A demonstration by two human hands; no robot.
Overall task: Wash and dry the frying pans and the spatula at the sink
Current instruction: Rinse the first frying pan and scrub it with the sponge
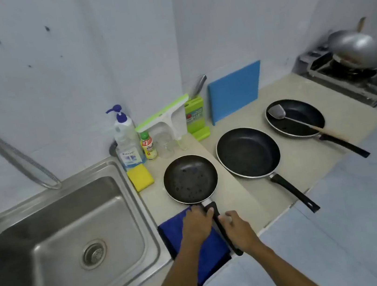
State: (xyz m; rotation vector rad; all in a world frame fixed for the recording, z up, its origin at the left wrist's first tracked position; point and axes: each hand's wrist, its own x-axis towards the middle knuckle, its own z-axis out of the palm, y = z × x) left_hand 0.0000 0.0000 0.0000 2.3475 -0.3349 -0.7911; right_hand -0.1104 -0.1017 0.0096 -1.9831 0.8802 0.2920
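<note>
Three black frying pans lie on the beige counter right of the steel sink (48, 227). The small pan (190, 179) is nearest the sink, and its handle runs toward me over a folded blue cloth (171, 233). My left hand (198, 223) grips that handle close to the pan. My right hand (239, 229) holds the same handle lower down, from its right side. A larger pan (247, 152) sits in the middle. The far pan (297, 111) has a metal spatula (301, 122) with a wooden handle lying in it.
A yellow sponge (140, 177), a pump soap bottle (126, 140), a small bottle (148, 146) and a green-and-white squeegee (164, 117) stand behind the small pan. A blue cutting board (236, 91) leans on the wall. A wok (354, 47) sits on the stove at far right. A metal hose (13, 154) hangs over the sink.
</note>
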